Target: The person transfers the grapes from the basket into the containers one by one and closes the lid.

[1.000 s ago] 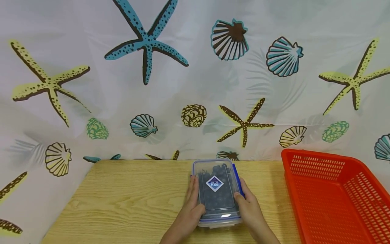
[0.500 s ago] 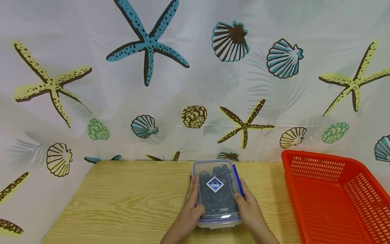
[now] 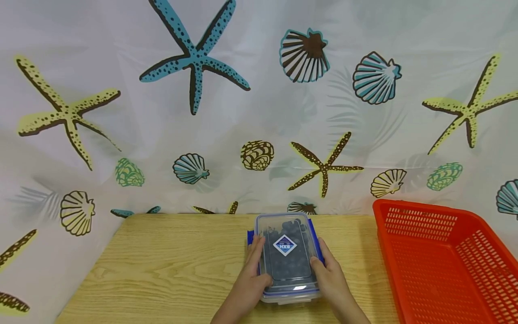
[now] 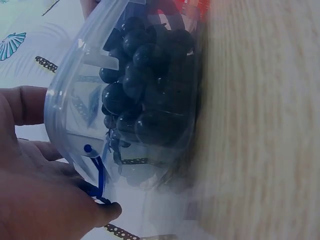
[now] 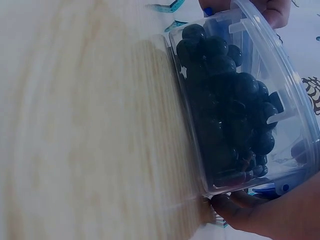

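Note:
A clear plastic food container (image 3: 288, 272) with a blue-rimmed lid sits on the wooden table, full of dark grapes (image 4: 145, 75). A diamond-shaped label (image 3: 285, 245) lies on the lid. My left hand (image 3: 250, 284) holds the left side, thumb on the lid's edge and fingers along the side. Beside those fingers the left blue latch (image 3: 250, 236) sticks outward. On the other side, my right hand (image 3: 332, 281) grips the container, its thumb on the lid and its fingers at the right blue latch (image 3: 315, 240). In the right wrist view its fingertips reach the bottom edge.
To the right stands a red plastic basket (image 3: 386, 252) with perforated walls. The wooden table (image 3: 170, 265) stretches left of the container. Behind it hangs a pale curtain (image 3: 259, 108) printed with starfish and shells.
The left blue latch has swung outward from the container's side, and the left fingers have shifted slightly with it. The right hand and the container have stayed in place.

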Tool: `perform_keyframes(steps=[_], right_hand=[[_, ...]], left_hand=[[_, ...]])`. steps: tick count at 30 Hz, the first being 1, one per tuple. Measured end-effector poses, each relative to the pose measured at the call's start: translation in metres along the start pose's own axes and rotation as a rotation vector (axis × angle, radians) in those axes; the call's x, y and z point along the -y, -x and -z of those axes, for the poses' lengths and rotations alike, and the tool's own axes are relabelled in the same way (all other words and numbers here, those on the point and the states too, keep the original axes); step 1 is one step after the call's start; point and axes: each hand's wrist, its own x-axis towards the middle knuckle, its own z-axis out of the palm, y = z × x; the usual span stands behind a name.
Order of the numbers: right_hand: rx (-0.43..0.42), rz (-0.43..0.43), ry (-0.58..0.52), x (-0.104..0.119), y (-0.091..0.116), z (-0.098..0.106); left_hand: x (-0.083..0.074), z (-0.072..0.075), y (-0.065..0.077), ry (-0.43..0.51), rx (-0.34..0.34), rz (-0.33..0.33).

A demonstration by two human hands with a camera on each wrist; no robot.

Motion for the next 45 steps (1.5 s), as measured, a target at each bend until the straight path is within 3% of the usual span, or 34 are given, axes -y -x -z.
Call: perform_keyframes(steps=[9, 20, 25, 30, 37, 41, 45], right_hand=[[0.01, -0.022, 0.01, 0.0, 0.0, 0.0], [0.014, -0.022, 0.001, -0.003, -0.002, 0.001], [0.013, -0.009, -0.005, -0.004, -0.002, 0.001], [0.008, -0.019, -0.004, -0.002, -0.001, 0.001], [0.007, -0.03, 0.005, 0.0, 0.0, 0.0], [0.013, -0.031, 0.017, -0.001, 0.0, -0.001], [0.021, -0.029, 0.023, 0.0, -0.001, -0.001]], left_hand=[[-0.005, 0.0, 0.004, -0.11, -0.013, -0.05], [-0.008, -0.004, 0.007, -0.136, 0.009, -0.169], [-0.005, -0.006, 0.007, -0.123, -0.016, -0.184], [-0.003, -0.009, 0.006, -0.057, -0.071, -0.157], [-0.007, -0.013, 0.005, 0.035, -0.187, -0.008], [-0.008, -0.014, 0.004, 0.1, -0.207, 0.054], [-0.006, -0.013, 0.003, 0.094, -0.192, 0.04]])
